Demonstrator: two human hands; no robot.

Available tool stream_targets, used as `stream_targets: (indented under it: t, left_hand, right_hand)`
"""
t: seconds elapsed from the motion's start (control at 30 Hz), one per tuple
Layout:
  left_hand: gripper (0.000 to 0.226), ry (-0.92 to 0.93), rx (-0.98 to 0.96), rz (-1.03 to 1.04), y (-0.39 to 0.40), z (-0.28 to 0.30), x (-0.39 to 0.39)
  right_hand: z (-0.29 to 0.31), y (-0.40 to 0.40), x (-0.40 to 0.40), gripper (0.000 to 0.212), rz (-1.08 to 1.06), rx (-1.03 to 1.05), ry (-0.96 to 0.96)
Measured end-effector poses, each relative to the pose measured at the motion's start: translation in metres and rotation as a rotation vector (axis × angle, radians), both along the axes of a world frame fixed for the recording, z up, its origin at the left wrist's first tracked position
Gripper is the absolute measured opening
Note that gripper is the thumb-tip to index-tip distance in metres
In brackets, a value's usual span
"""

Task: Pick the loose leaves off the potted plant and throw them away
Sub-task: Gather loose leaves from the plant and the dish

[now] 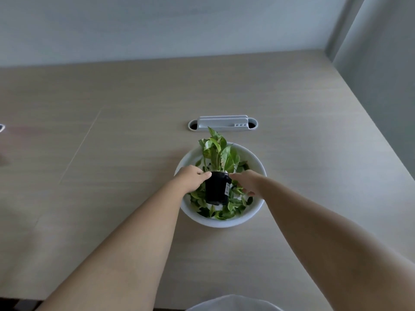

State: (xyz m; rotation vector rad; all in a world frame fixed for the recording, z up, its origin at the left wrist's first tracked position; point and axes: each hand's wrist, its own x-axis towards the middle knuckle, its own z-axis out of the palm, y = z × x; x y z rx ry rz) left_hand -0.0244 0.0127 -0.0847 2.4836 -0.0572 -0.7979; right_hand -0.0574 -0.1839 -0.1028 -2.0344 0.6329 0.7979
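Observation:
A small plant with green and pale leaves grows from a black pot that stands in a white bowl. Several loose green leaves lie on the bowl's floor around the pot. My left hand rests against the pot's left side, thumb at its rim. My right hand is at the pot's right side with fingers spread down toward the leaves. Whether either hand truly grips the pot is unclear.
The bowl sits on a light wooden desk. A grey cable-port organiser lies just behind the bowl. A pale wall stands behind and to the right. Something white shows at the bottom edge.

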Motion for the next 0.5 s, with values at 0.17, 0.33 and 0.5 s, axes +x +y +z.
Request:
stream_targets:
  t: [0.17,0.33,0.5]
  left_hand:
    - [0.046,0.044,-0.122,0.093,0.002,-0.017,-0.008]
    - [0.061,0.014,-0.203,0.176,0.000,-0.026,-0.011]
    - [0.066,-0.058,-0.267,0.237,-0.004,-0.029,-0.017]
  right_hand:
    - [-0.002,0.008,-0.003,0.050,-0.002,-0.008,-0.012]
    - [-0.004,0.016,-0.009,0.035,-0.062,0.060,-0.084]
    - [-0.010,0.019,-0.019,0.029,-0.231,0.223,-0.205]
